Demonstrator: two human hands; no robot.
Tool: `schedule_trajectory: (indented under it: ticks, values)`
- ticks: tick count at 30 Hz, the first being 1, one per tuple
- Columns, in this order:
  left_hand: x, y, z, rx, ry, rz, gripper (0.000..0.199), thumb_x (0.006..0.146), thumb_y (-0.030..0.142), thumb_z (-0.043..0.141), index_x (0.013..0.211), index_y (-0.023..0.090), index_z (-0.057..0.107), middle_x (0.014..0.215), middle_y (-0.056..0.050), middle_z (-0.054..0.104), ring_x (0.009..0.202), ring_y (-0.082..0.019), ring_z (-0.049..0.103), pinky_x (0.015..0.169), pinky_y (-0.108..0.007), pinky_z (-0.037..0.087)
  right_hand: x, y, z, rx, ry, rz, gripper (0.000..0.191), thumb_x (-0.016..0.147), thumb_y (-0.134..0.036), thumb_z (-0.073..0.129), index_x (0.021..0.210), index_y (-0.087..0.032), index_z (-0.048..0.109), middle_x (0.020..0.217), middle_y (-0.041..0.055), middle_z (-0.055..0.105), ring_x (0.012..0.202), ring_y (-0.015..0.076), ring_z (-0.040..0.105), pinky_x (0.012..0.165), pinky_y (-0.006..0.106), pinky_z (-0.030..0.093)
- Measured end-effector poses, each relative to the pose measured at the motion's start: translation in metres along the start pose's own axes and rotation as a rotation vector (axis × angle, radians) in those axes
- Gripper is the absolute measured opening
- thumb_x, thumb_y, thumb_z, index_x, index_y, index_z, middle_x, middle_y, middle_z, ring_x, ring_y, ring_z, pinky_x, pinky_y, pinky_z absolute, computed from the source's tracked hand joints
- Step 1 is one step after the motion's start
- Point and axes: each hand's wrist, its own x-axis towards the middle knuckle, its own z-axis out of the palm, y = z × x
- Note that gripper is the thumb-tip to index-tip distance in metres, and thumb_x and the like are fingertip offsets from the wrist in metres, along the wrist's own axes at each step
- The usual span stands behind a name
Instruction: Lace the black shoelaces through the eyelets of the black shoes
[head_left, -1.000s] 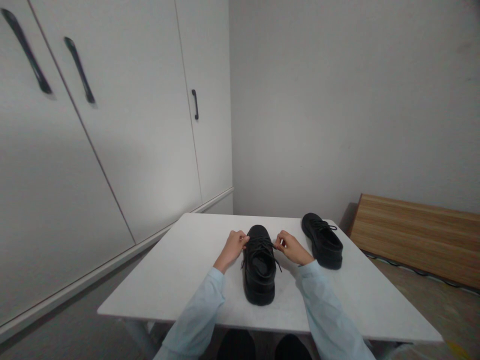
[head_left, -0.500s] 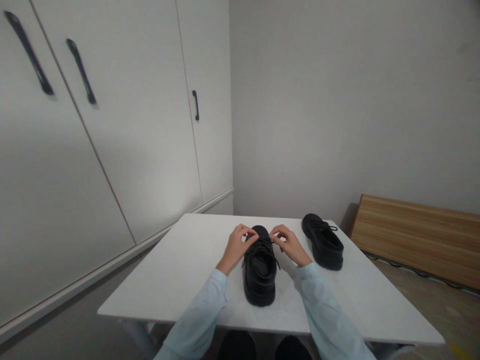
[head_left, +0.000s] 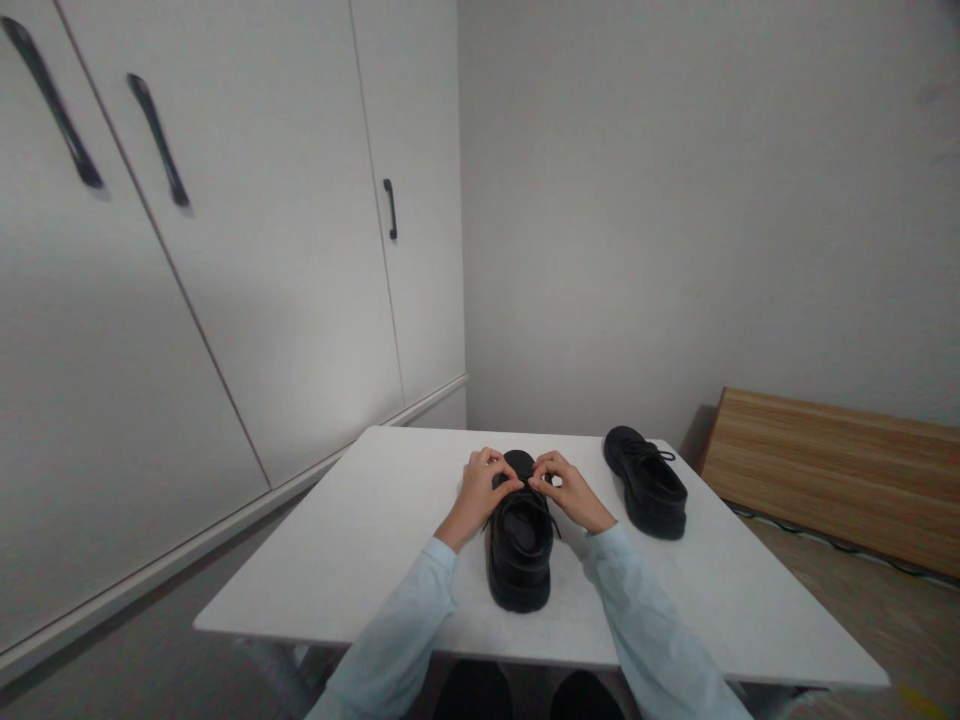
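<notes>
From my remote view, the near shoe (head_left: 517,585) sits upright on the tabletop (head_left: 337,560), toe at 12 o'clock, so its laces (head_left: 546,512) probably lie within reach from both sides. My left hand (head_left: 480,488) comes in from 11 o'clock of it, my right hand (head_left: 562,487) from 1. Thumb and finger of each are nearly together over the lacing, likely for fine control; I can't tell whether either has caught a lace. The other shoe (head_left: 658,515) stands at 2 o'clock, well apart.

Against a second ago, both hands have moved inward from the shoe's flanks and almost meet; neither shoe has visibly shifted.
</notes>
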Motion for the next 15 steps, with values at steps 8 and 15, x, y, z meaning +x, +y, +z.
schedule_trajectory:
  ticks: [8, 15]
  values:
    - [-0.003, -0.005, -0.008, -0.029, -0.085, -0.01, 0.018, 0.089, 0.034, 0.052, 0.081, 0.02, 0.059, 0.094, -0.005, 0.054, 0.098, -0.021, 0.047, 0.091, -0.037, 0.037, -0.003, -0.001, -0.009, 0.115, -0.004, 0.073, 0.032, 0.079, -0.049, 0.062, 0.071, -0.019, 0.059, 0.098, 0.0065, 0.049, 0.079, 0.0161, 0.051, 0.044, 0.021, 0.039]
    - [-0.001, -0.008, -0.021, -0.357, -0.163, -0.086, 0.027, 0.09, 0.043, 0.046, 0.08, 0.019, 0.052, 0.083, -0.003, 0.058, 0.086, -0.018, 0.052, 0.082, -0.03, 0.04, -0.004, 0.005, -0.021, 0.153, -0.029, 0.141, 0.033, 0.078, -0.05, 0.063, 0.073, -0.018, 0.057, 0.082, 0.0021, 0.054, 0.062, 0.0108, 0.048, 0.04, 0.02, 0.037]
